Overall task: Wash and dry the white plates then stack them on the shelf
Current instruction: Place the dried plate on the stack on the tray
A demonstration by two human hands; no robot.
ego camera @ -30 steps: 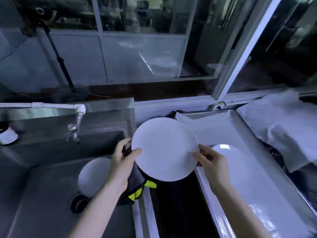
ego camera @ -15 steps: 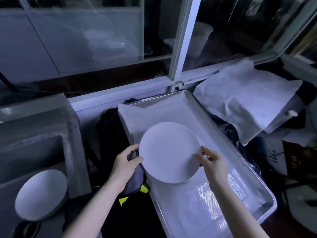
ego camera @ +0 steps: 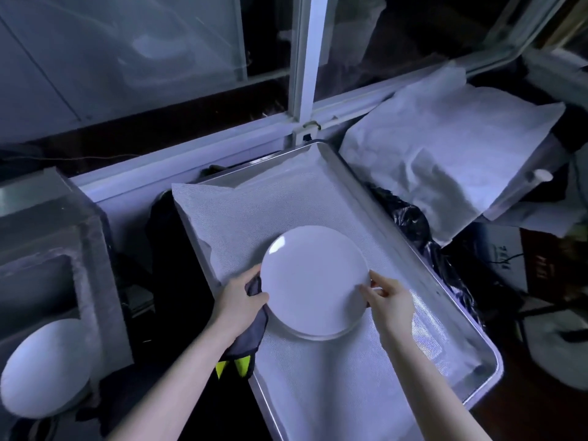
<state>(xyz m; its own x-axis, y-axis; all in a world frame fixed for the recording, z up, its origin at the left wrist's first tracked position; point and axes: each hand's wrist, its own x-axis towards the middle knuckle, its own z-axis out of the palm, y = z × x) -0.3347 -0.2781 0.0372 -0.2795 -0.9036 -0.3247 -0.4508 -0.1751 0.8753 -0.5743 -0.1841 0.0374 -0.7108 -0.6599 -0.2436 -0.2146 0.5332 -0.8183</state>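
Plate (ego camera: 313, 281) lowered to tray (ego camera: 334, 386), left hand (ego camera: 241, 300) gripping cloth (ego camera: 251, 335), right hand (ego camera: 389, 297) pinching it

The tray (ego camera: 354, 183) lies in the middle with a mat (ego camera: 270, 211) inside it, and the plate (ego camera: 313, 281) is over the mat toward the tray's left side, above a lower plate (ego camera: 321, 336) whose rim shows at its near edge. The left hand (ego camera: 240, 300) grips the plate's left edge together with a cloth (ego camera: 251, 338) that hangs over the tray's left rim, while the right hand (ego camera: 389, 297) pinches the right edge. The sink (ego camera: 47, 224) stands to the left with a third plate (ego camera: 44, 367) in it, the window (ego camera: 304, 58) rises behind the tray, and a sheet (ego camera: 445, 148) lies to its right.
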